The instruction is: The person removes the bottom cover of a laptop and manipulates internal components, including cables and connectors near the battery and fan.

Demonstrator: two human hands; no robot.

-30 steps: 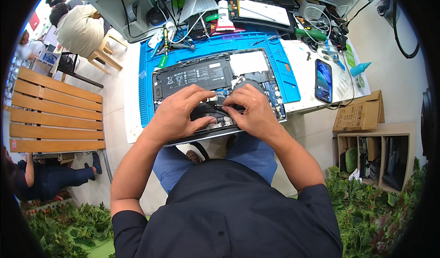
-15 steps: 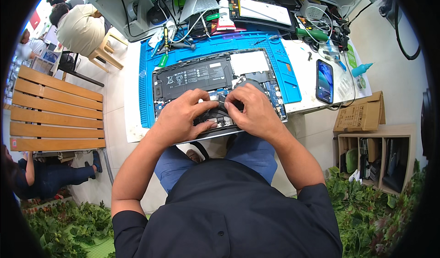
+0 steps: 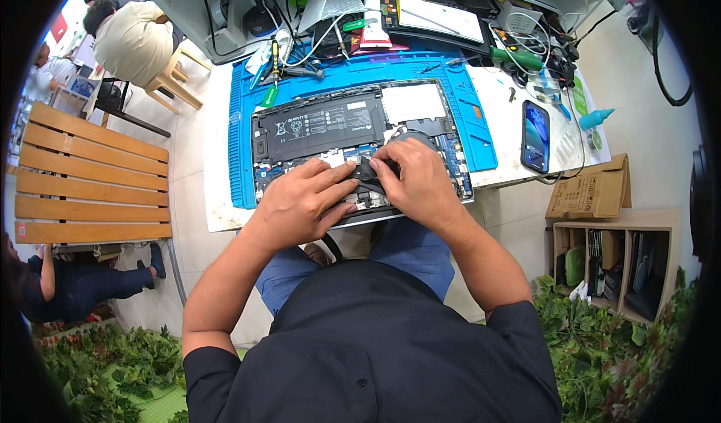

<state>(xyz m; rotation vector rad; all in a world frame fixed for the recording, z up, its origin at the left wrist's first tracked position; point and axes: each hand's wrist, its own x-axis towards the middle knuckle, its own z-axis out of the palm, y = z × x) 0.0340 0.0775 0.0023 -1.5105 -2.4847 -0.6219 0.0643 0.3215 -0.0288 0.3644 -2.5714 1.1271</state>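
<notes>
With the bottom cover already off, the opened grey laptop (image 3: 360, 149) lies exposed; a black strip-like part (image 3: 366, 179) is pinched by left hand (image 3: 300, 201) and right hand (image 3: 417, 179), not yet freed.

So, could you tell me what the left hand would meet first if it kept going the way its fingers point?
Probably the right hand: the left hand points rightward across the open laptop, fingertips almost meeting the other's over a dark strip.
</notes>
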